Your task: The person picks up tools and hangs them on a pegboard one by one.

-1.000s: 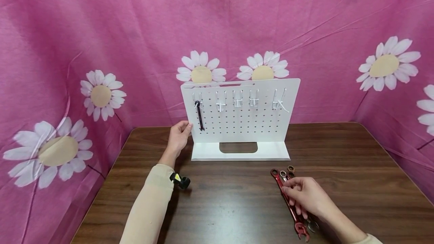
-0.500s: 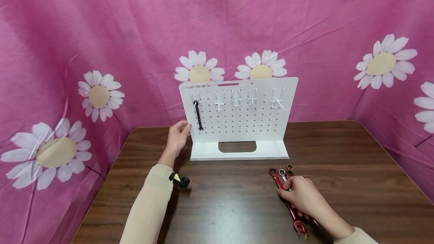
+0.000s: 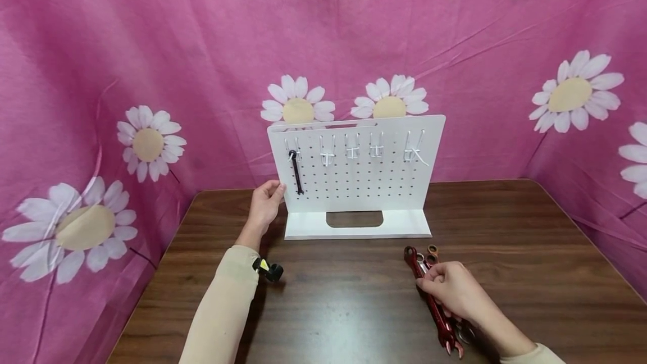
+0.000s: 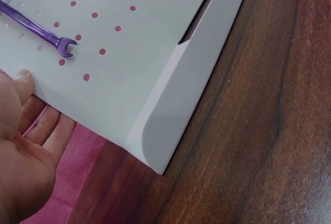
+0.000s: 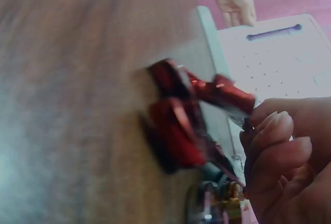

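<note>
My left hand [image 3: 265,206] holds the left edge of a white pegboard [image 3: 354,187], thumb on the front and fingers behind, as the left wrist view shows. A dark purple combination wrench [image 4: 39,29] hangs from the leftmost hook, close to that thumb. Lower right, my right hand [image 3: 457,291] pinches a red combination wrench [image 3: 438,319] between thumb and fingers, its ring end tipped up. Under and beside it lie other wrenches, among them a silver one [image 3: 420,258] and an orange-brown one [image 3: 432,250], partly covered by the hand. In the right wrist view the red wrench ends [image 5: 178,136] are blurred.
Several white hooks [image 3: 352,152] without tools line the pegboard's upper part. Its base [image 3: 308,226] stands on the brown wooden table [image 3: 333,296]. Pink cloth [image 3: 323,27] with daisies hangs behind and at both sides.
My right thumb and fingers have closed on the red wrench, which has turned slightly and come up off the others. The left hand stays at the pegboard edge.
</note>
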`<state>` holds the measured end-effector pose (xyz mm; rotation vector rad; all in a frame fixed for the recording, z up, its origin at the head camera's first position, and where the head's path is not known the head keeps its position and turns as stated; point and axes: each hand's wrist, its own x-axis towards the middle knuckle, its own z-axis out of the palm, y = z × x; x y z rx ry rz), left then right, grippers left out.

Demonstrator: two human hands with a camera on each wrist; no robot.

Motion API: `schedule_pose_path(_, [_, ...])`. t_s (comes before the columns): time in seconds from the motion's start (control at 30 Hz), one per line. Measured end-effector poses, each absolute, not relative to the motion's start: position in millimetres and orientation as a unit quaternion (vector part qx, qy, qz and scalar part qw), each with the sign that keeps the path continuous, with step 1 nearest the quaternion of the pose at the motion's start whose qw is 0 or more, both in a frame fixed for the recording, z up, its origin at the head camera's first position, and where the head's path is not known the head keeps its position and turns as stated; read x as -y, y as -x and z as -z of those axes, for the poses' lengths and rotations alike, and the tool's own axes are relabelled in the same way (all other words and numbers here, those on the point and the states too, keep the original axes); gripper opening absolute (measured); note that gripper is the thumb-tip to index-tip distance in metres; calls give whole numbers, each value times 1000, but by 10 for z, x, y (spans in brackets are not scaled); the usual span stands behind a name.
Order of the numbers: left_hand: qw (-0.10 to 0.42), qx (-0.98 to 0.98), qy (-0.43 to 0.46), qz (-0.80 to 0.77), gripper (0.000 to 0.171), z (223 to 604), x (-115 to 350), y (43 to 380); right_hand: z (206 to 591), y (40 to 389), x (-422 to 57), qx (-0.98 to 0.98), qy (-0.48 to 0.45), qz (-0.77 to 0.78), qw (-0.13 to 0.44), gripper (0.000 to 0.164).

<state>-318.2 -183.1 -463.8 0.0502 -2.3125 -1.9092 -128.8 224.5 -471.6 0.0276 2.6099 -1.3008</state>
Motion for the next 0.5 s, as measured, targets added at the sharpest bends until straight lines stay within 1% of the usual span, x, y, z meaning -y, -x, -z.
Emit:
schedule_pose_path(0.2, [75,770,-16,634,29,4647,1832,3184,4674,1314,-2283,-873,1,478,100,16])
schedule_pose_path(0.3, [76,769,-15,635,29,4642,1826,3177,4640,1313,-2276,-878,2,469,92,14])
schedule_pose_path(0.5, [75,765,-16,639,27,4630,1812,3167,4564,1327,-2264,-899,35,431,70,16])
